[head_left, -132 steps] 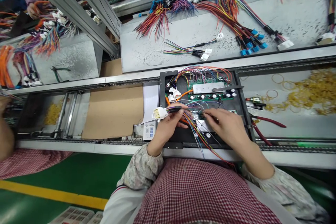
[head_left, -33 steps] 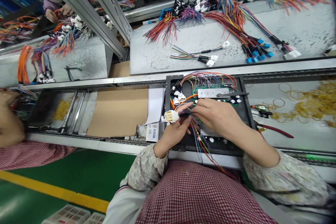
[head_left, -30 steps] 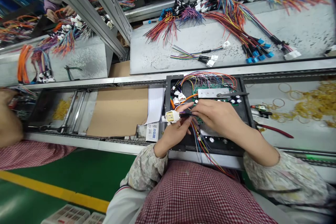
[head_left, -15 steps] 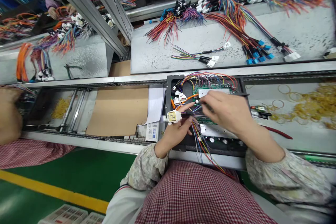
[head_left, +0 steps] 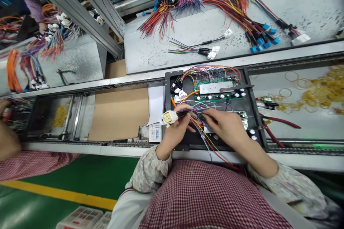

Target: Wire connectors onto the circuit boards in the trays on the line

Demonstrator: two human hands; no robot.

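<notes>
- The left hand (head_left: pixel 173 136) grips a multicoloured wire bundle (head_left: pixel 202 131) just behind its white plastic block connector (head_left: pixel 169 117).
- The right hand (head_left: pixel 228 125) has bent fingers at the bundle's thin wires; whether they pinch any, I cannot tell.
- Beneath both hands is a black rectangular tray (head_left: pixel 168 93), wire ends crossing its near edge.
- Beyond them, inside it, lies a green circuit board (head_left: pixel 216 97).
- Right of it: yellow rings (head_left: pixel 322 94), heaped.

a white connector (head_left: pixel 169 117) trails multicoloured wires (head_left: pixel 202 132) rightward.
</notes>
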